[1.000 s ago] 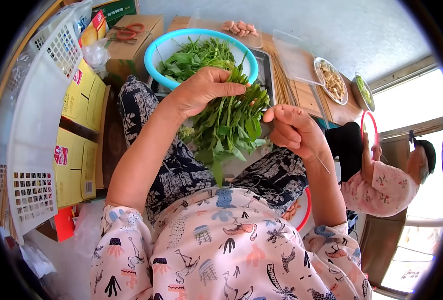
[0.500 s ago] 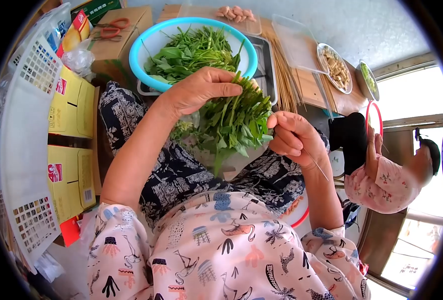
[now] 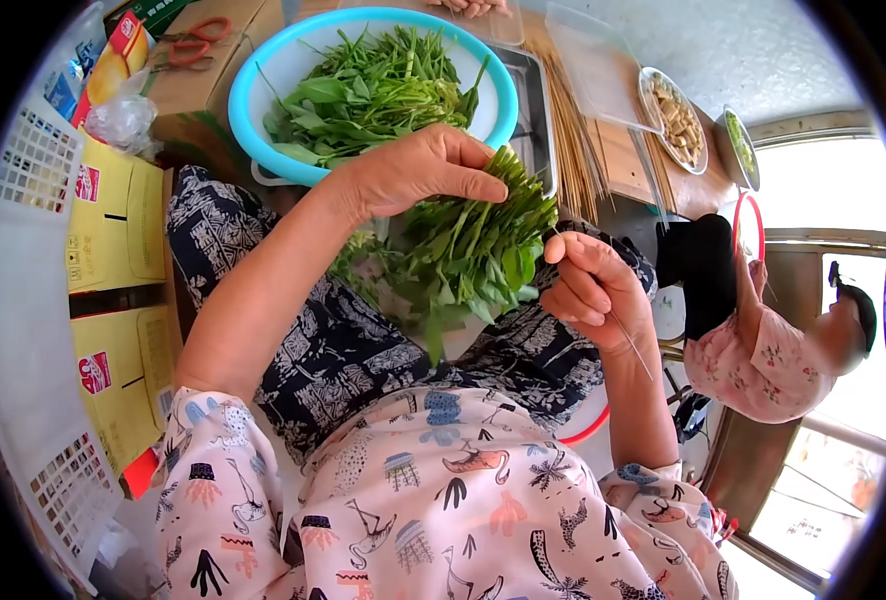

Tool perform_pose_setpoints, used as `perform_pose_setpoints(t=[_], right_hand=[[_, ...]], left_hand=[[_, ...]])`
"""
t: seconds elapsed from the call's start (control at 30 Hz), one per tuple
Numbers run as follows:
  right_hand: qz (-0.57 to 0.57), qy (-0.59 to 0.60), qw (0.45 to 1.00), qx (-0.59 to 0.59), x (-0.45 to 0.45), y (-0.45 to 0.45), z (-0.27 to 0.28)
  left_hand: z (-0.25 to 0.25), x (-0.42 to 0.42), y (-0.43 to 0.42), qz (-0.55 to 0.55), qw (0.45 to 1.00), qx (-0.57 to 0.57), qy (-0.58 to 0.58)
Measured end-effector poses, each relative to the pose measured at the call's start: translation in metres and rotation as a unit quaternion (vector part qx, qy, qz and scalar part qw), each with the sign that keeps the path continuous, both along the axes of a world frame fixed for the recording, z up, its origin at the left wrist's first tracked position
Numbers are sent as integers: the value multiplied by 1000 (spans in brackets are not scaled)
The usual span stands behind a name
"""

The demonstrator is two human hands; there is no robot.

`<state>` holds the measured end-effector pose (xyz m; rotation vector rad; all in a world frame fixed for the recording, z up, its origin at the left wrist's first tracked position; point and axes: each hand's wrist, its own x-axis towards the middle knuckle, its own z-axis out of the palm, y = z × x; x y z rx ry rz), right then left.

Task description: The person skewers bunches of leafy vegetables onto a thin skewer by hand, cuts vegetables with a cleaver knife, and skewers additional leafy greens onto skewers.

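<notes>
My left hand [image 3: 428, 175] pinches the stem ends of a bunch of leafy greens [image 3: 478, 255], thumb against fingertips. The leaves hang down over my lap. On the other side, my right hand [image 3: 598, 285] is closed round a thin skewer [image 3: 632, 346]. One end of the skewer sticks out below that hand; its other end points into the stems, where the leaves hide it. Just beyond my left hand is a white basin with a light blue rim [image 3: 244, 125], heaped with loose greens [image 3: 383, 95].
Bare skewers [image 3: 573, 140] lie on the wooden table beside a clear plastic lid [image 3: 588, 60]. Further right are a plate of cut pale pieces [image 3: 678, 125] and a bowl of greens [image 3: 738, 150]. Red-handled scissors [image 3: 198, 45] rest on a cardboard box [image 3: 218, 85]. Another person [image 3: 773, 350] sits at right.
The view has shifted a little, so the basin sits higher and further left. My left hand has moved slightly right along the stems, nearer my right hand. Both hands keep their hold.
</notes>
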<state>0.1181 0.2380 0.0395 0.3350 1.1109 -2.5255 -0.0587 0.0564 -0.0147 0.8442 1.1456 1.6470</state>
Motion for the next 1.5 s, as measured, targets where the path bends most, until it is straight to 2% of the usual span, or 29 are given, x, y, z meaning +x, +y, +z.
perform_pose_setpoints(t=[0.23,0.3,0.53,0.6,0.83,1.03,1.27,1.37,1.43,1.5], right_hand=[[18,-18,1000,8,-7,-8,0],[20,-9,1000,-1,-10,-11,-1],[10,-26,1000,10,-13,-11,-3],[10,-26,999,17,-13,-9,-1],[22,-17,1000,2,-10,-6,1],[22,-12,1000,-4,-12,-11,-2],[33,-8,999,-2,-15,-16,-2],[29,-12,1000,-5,-13,-13,1],[18,2,1000,-17,-13,-10,2],[23,-2,1000,-12,-13,-10,2]], left_hand=[[3,4,-10,40,999,-17,-28],[0,-2,-15,12,1000,12,-10],[-3,-3,-12,11,1000,4,-12],[2,3,-10,14,998,19,-51],[3,19,-2,36,996,13,-78],[6,24,-3,65,996,-13,-56],[6,26,-6,52,998,7,-28],[7,25,-8,50,997,17,-50],[6,21,-10,47,991,22,-123],[2,19,-9,45,993,26,-105]])
